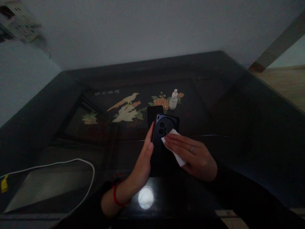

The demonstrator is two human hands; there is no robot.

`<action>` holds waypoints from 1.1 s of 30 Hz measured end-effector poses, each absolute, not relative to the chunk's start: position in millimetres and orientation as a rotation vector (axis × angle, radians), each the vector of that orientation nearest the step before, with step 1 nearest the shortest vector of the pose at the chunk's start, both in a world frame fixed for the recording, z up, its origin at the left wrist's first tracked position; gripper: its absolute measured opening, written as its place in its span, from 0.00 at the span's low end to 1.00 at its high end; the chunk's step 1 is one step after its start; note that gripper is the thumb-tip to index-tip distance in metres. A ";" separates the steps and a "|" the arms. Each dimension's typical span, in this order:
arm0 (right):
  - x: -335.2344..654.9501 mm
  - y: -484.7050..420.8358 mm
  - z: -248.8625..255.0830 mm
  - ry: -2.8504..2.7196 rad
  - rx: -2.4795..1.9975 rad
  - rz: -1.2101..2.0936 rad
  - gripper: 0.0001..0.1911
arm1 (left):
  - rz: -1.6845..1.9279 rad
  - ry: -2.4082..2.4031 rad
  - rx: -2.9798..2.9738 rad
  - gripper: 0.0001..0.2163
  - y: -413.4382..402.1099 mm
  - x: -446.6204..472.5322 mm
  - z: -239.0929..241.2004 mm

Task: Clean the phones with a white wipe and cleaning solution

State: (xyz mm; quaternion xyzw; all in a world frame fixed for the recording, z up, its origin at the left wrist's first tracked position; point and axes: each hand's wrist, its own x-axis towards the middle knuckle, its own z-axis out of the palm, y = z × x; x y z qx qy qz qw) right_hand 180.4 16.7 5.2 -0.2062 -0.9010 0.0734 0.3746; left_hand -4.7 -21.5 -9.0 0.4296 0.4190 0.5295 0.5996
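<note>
Beyond the desk's (pixel 214 82) near edge, left grip (pixel 141 163) clasps phone (pixel 158 141), right grip (pixel 200 159) pinches tissue (pixel 178 158), seemingly wiping; next stroke needs steadiness.

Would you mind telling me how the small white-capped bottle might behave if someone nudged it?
It would probably tip fairly easily, since the bottle stands tall and narrow. Its rounded body might then roll. The glossy tabletop may also let it slide.
</note>
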 end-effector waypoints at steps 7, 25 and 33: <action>167.2 16.1 6.7 -2.055 -0.737 0.355 0.24 | 1.160 0.923 1.056 0.25 -29.3 0.8 -11.7; 177.2 20.8 9.1 -2.283 -0.517 0.272 0.19 | 1.206 0.959 0.908 0.28 -27.1 2.7 -2.8; 204.8 33.0 18.5 -2.157 -0.738 0.015 0.22 | 1.162 0.931 0.924 0.29 -22.5 1.0 -2.0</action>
